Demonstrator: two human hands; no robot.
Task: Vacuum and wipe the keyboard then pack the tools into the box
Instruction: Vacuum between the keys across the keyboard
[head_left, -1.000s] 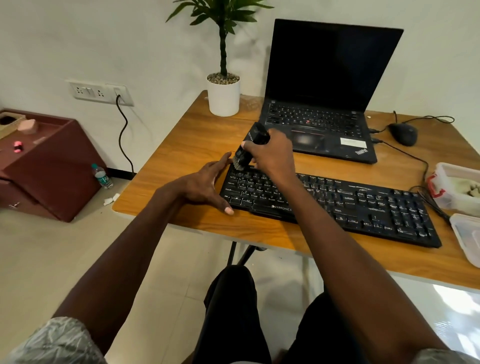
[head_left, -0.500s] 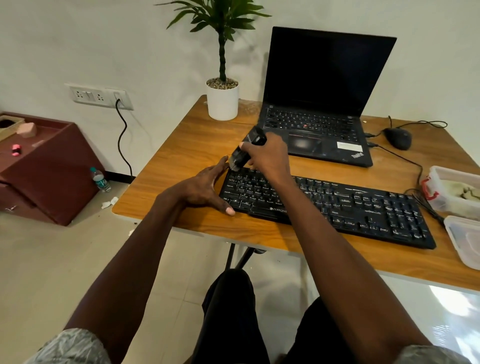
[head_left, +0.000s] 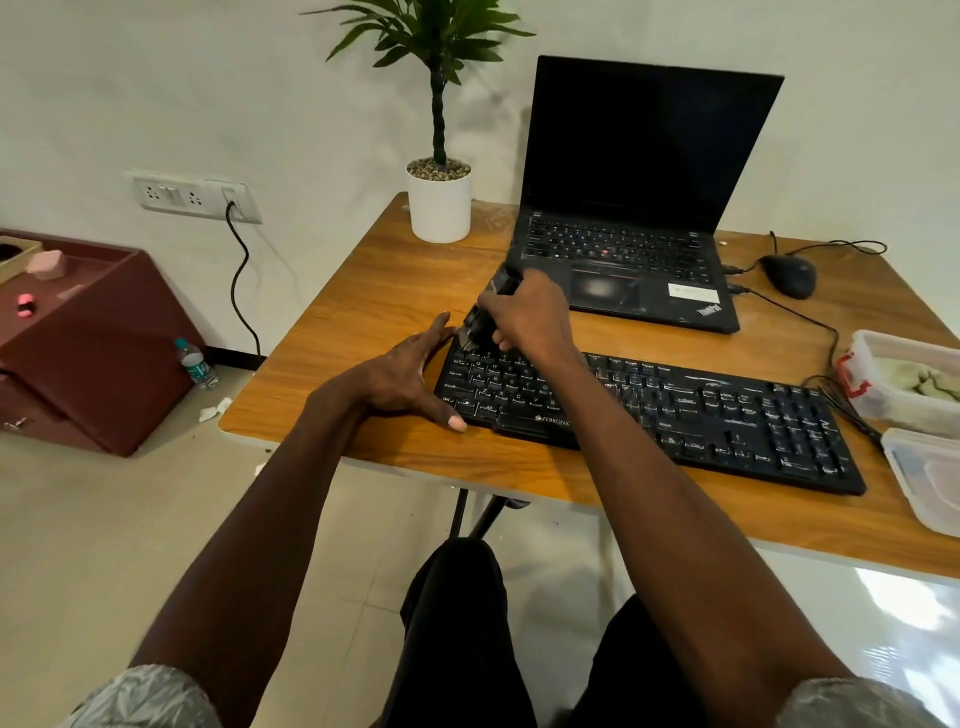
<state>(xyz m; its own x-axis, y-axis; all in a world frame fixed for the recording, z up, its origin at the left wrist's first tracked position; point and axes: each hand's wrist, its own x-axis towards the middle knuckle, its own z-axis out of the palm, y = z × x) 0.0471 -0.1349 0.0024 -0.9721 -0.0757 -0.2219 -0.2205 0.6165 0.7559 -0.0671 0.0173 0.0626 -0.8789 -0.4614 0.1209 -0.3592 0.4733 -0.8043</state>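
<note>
Writing: keyboard (head_left: 675, 410) reads ZEBRONICS; laptop (head_left: 634, 208) reads ThinkPad.
Right hand (head_left: 524, 317): grips vacuum (head_left: 480, 325).
Left hand (head_left: 400, 382): flat, steadying keyboard's end.

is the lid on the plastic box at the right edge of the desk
No, the box stands open with cloth-like contents showing, and its lid lies apart on the desk in front of it.

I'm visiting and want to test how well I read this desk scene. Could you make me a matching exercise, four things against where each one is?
Things:
1. potted plant
2. mouse
3. handheld vacuum
4. water bottle

Places:
A. on the floor by the wall
B. gripped in the right hand over the keyboard's left end
C. far left corner of the table
D. right of the laptop

Pairs: 1-C, 2-D, 3-B, 4-A
</note>
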